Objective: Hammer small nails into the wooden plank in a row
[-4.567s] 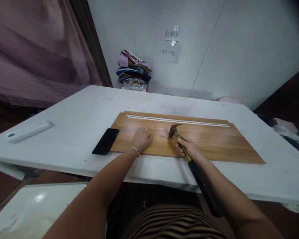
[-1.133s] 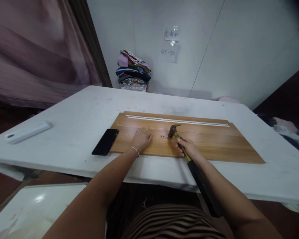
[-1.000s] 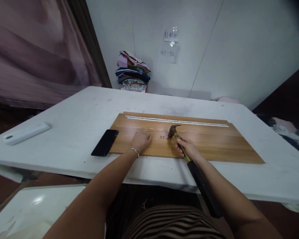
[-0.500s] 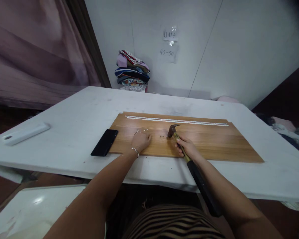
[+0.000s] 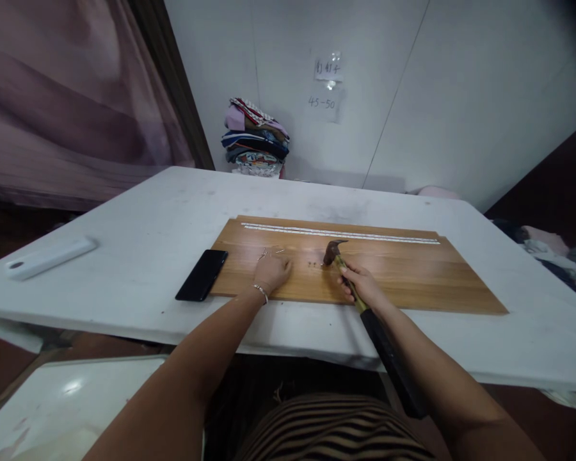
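My right hand [image 5: 360, 282] is closed round the shaft of a claw hammer [image 5: 386, 346], high up near the head. The hammer's rusty head is at the wooden board [image 5: 413, 275], just right of a few small nails [image 5: 312, 264] in a short row. My left hand [image 5: 272, 272] rests back-up on the board's left part, fingers curled under; what they hold, if anything, is hidden. Loose nails [image 5: 279, 251] lie just beyond its knuckles. Two white measuring strips [image 5: 340, 234] run along the board's far edge.
A black phone [image 5: 201, 275] lies against the board's left end on the white table [image 5: 139, 224]. Farther left is a white plastic-looking bar [image 5: 50, 257]. Folded clothes [image 5: 255, 137] are stacked by the wall at the back. A pale stool-like surface [image 5: 77, 397] stands below the table's left front.
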`<state>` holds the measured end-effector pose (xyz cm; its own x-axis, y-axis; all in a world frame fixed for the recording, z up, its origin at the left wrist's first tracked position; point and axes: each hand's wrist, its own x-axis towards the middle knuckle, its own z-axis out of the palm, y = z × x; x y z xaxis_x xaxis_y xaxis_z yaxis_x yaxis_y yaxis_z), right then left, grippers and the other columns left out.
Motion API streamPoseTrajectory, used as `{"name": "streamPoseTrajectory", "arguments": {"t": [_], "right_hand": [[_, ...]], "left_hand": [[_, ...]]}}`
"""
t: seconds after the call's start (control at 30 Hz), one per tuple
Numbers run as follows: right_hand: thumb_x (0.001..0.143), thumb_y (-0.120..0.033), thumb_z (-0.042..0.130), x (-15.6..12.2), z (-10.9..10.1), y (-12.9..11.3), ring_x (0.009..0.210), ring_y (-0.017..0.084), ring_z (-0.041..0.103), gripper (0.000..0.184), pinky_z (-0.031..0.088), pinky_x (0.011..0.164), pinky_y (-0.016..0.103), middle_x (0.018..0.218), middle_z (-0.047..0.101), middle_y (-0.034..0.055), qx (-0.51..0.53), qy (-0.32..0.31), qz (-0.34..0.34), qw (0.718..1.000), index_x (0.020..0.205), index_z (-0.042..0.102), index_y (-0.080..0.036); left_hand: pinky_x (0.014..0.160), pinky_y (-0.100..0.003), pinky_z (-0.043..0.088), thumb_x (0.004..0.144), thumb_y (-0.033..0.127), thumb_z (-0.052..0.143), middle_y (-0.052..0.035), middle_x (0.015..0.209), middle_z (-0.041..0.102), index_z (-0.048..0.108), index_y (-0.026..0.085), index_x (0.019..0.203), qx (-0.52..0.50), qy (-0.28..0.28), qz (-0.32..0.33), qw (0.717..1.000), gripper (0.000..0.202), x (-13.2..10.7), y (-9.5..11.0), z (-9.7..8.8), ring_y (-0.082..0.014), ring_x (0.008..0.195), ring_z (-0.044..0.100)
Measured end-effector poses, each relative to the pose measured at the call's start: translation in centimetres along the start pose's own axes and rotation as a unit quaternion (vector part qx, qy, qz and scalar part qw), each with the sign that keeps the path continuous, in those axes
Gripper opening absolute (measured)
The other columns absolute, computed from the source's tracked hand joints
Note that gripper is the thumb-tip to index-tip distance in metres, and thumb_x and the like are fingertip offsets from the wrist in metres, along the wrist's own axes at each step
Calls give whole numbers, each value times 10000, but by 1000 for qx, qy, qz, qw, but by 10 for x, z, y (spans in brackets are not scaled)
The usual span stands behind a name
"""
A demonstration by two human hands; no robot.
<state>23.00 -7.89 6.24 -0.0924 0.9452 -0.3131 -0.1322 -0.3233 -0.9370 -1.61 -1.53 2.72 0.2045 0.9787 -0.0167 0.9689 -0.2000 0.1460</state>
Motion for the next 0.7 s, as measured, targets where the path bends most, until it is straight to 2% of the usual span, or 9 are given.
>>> {"name": "streamPoseTrajectory", "arguments": {"t": [0.23, 0.4, 0.7], "right_hand": [[683, -418, 771, 1, 0, 0, 403, 74, 408, 415, 297, 331, 185, 623, 575, -66, 8, 2, 0, 1000, 1005, 601, -218], [702, -421, 774, 1, -2, -1, 411, 74, 416, 446, 300, 336, 181, 637, 586, -65, 5, -3, -10, 1000, 1070, 615, -225], [681, -424, 777, 1, 0, 1, 396, 69, 405, 399, 290, 333, 184, 620, 577, -70, 6, -3, 1, 1000, 976, 597, -224]], "left_hand": [[1060, -417, 458, 1009, 374, 345, -129, 1040, 802, 809, 196, 932, 6, -1, 2, 1000, 503, 0, 0, -1, -271, 989, 725], [988, -384, 493, 1006, 392, 357, -118, 1077, 799, 810, 211, 953, 10, -6, -7, 1000, 490, -1, 2, -2, -268, 1033, 713], [1035, -405, 465, 1016, 368, 330, -128, 1072, 797, 804, 194, 954, 18, -6, 5, 1000, 509, -2, 2, -3, -271, 1010, 720]]}}
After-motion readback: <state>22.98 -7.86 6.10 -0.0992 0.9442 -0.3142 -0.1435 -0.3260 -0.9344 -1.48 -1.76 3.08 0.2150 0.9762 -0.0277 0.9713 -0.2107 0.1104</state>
